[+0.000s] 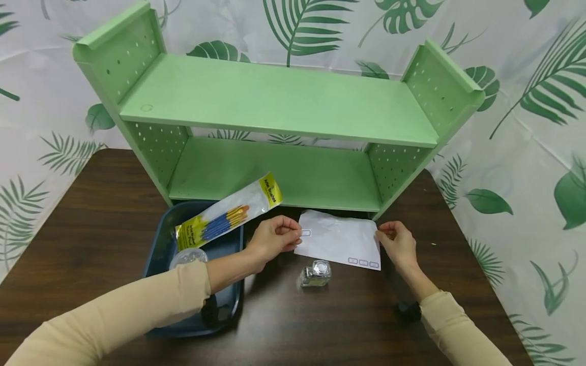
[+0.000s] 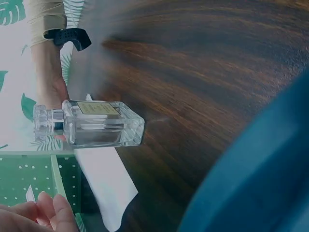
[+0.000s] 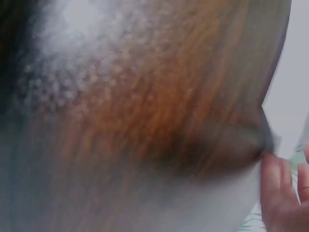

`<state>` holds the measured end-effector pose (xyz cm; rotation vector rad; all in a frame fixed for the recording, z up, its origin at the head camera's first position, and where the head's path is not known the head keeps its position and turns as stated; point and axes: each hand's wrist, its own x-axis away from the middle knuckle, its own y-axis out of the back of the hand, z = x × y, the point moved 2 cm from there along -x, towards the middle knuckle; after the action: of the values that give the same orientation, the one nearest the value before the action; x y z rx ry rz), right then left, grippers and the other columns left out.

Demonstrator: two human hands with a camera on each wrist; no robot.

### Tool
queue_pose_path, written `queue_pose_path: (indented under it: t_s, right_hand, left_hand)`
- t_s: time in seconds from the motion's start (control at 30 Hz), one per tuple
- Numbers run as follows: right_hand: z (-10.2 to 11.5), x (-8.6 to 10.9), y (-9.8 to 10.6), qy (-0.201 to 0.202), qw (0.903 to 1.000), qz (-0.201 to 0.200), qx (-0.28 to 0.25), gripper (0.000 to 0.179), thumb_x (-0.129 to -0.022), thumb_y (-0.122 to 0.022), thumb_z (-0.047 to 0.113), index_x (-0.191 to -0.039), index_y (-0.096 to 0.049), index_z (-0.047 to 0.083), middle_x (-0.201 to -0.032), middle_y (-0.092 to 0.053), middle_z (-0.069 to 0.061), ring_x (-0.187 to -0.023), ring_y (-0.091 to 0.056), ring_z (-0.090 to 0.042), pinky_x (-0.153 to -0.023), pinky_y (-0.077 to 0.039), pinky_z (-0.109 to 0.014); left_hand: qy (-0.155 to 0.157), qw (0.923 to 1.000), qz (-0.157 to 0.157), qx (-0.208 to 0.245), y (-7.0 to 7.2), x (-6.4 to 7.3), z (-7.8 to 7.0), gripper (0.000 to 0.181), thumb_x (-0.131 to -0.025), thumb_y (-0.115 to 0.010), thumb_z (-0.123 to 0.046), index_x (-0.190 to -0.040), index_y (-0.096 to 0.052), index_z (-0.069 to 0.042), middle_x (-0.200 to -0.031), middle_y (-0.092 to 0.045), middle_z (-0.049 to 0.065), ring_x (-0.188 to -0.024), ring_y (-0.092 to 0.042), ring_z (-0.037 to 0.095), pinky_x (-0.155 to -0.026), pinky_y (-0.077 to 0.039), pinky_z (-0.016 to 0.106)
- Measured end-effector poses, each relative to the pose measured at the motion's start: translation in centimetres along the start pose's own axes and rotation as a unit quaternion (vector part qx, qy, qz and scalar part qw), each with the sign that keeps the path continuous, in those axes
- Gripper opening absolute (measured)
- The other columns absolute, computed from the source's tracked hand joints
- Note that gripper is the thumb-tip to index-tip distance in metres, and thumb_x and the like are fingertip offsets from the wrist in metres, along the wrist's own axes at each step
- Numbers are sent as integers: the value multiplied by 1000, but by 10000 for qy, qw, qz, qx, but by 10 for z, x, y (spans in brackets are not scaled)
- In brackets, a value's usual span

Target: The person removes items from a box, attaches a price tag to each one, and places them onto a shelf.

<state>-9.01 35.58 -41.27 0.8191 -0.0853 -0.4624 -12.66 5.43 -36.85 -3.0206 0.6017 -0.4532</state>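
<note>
My left hand (image 1: 276, 235) pinches a small white label (image 1: 305, 233) with a printed outline, over the left part of a white sheet (image 1: 341, 236). My right hand (image 1: 397, 244) pinches the sheet's right edge. Several similar outlined labels sit along its lower right corner. Just in front of the sheet, a clear glass perfume bottle (image 1: 313, 275) with a chunky clear cap stands on the table. In the left wrist view the bottle (image 2: 104, 123) shows a pale yellow label. The right wrist view is blurred, with my right fingers (image 3: 275, 183) at its right side.
A green two-tier shelf (image 1: 279, 101) stands behind the sheet. At left, a dark blue tray (image 1: 157, 254) holds a packet of artist brushes (image 1: 229, 211) leaning across its rim and a clear round container (image 1: 187, 256), partly behind my left sleeve. Dark wooden table (image 1: 320, 330) lies underneath.
</note>
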Motion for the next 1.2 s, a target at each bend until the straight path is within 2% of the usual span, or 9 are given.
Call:
queue_pose_path:
  t_s: [0.1, 0.17, 0.23, 0.33, 0.5, 0.73, 0.97, 1.1, 1.2]
  right_hand:
    - [15, 8, 4, 811, 9958, -419, 99, 10, -85, -65, 1, -94, -62, -1, -88, -65, -16, -75, -56, -13, -62, -39, -13]
    - [35, 17, 4, 1372, 9891, -482, -249, 8, -83, -67, -1, -90, -64, -1, -85, -65, -14, -72, -55, -7, -61, -40, -11]
    - [58, 27, 2, 1883, 9794, -336, -640, 6, -82, -69, -2, -87, -65, 1, -81, -65, -10, -71, -52, 1, -61, -41, -8]
    - [91, 40, -3, 2283, 9670, 180, -1116, 6, -82, -70, 0, -86, -67, 3, -83, -64, -7, -75, -54, 1, -66, -48, -14]
    - [119, 55, -8, 2495, 9564, 632, -1379, 8, -80, -73, 2, -85, -68, 6, -85, -63, -3, -81, -54, -4, -73, -49, -22]
    - [123, 67, -5, 2681, 9536, 569, -1250, 15, -76, -75, -2, -76, -65, 9, -82, -59, 0, -83, -50, -5, -72, -41, -17]
    - [119, 90, -8, 2853, 9499, 672, -1084, 21, -72, -77, -3, -75, -63, 13, -94, -57, -3, -96, -46, -13, -79, -36, -19]
    - [116, 104, -10, 2939, 9481, 639, -1028, 23, -70, -79, -1, -74, -63, 15, -95, -56, -2, -95, -45, -14, -77, -36, -20]
    - [113, 112, -13, 3098, 9449, 498, -937, 24, -67, -81, -1, -74, -63, 14, -95, -57, -4, -95, -45, -17, -78, -36, -21]
  left_hand:
    - [-55, 9999, 78, 67, -2, 0, 0, 10, -88, -63, 0, -97, -61, 3, -87, -67, 14, -72, -65, 9, -73, -57, 31]
    - [-139, 9998, 133, 91, -5, 1, -1, 11, -88, -62, 1, -98, -60, 3, -86, -67, 13, -72, -65, 9, -72, -56, 29]
    - [-245, 9995, 177, 108, -7, 2, -3, 11, -88, -62, 1, -98, -60, 4, -86, -67, 14, -72, -65, 9, -70, -56, 27]
    - [-402, 9989, 217, 71, -12, 4, -7, 11, -88, -62, 1, -97, -60, 5, -87, -67, 16, -72, -65, 10, -70, -56, 28]
    - [-705, 9968, 341, -174, -18, 8, -12, 11, -87, -64, -2, -97, -62, 4, -87, -67, 17, -75, -68, 13, -73, -57, 30]
    - [-1153, 9892, 528, -738, -22, 18, -18, 10, -84, -69, -3, -92, -67, 1, -81, -69, 16, -71, -68, 16, -69, -57, 34]
    - [-1603, 9605, 456, -2227, -19, 36, -15, 4, -81, -73, -12, -82, -71, -9, -76, -70, 1, -65, -61, 3, -59, -49, 18]
    - [-1602, 9534, 516, -2505, -18, 45, -10, 4, -81, -73, -13, -80, -72, -10, -77, -69, -1, -67, -60, 3, -59, -48, 18]
    - [-1567, 9484, 441, -2721, -17, 51, -5, 4, -80, -75, -15, -77, -72, -13, -83, -66, -3, -78, -60, 7, -68, -48, 22]
